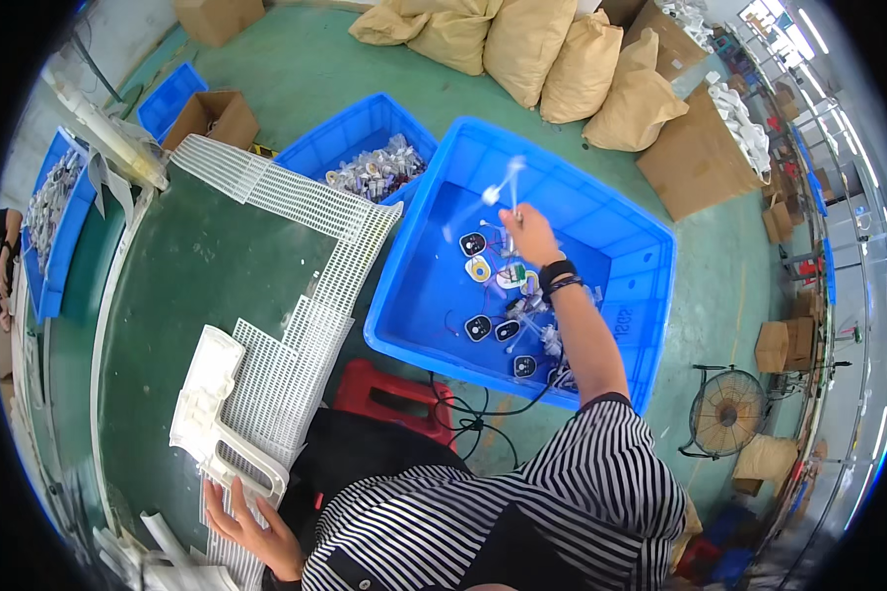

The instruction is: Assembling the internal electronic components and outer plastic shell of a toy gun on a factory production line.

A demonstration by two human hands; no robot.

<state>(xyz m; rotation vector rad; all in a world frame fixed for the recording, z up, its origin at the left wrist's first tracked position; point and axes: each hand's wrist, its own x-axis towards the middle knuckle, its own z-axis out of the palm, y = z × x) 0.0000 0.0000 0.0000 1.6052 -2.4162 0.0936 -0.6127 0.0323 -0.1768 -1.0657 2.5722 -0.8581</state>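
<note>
My right hand (pixel 530 234) reaches over a large blue bin (pixel 434 295), its fingers closed on a white plastic piece with thin arms (pixel 493 195), smeared by motion. Below it in the bin lie small black-faced modules (pixel 478 328), a yellow-and-white round part (pixel 478 269), a green circuit board (pixel 512 276) and loose wires. On the left, my left hand (pixel 251 527) has its fingers spread at the lower end of a white plastic housing with a loop handle (pixel 207 394). The fingertips seem to touch the handle end. This housing lies partly over white grid matting (pixel 266 384) on a green worktop.
A red stool (pixel 379 399) and black cables (pixel 473 424) are beside the bin. Behind stands a smaller blue bin (pixel 355 128) of small parts. Tan sacks (pixel 522 49) and a carton (pixel 695 158) line the far side. A floor fan (pixel 727 409) stands right. Another person's arm (pixel 5 266) shows far left.
</note>
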